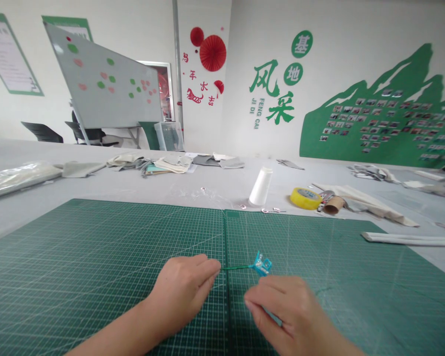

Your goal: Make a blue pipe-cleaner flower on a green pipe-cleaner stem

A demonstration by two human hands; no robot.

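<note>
Over the green cutting mats, my left hand [191, 282] pinches the end of a thin green stem [237, 268]. At the stem's right end is a small blue flower-like piece [261, 265] with clear, shiny beads. Just below that piece, my right hand [285, 306] has its thumb and fingers pressed together; what they hold, if anything, is too small to make out. A thin green strand [385, 281] curves over the mat to the right of my right hand.
Two green cutting mats [133, 237] lie edge to edge. Beyond them stand a white thread cone [260, 187], a yellow tape roll [305, 198] and a cardboard tube [333, 205]. A rolled white cloth [407, 240] lies right. Fabric scraps [174, 163] line the table's far side.
</note>
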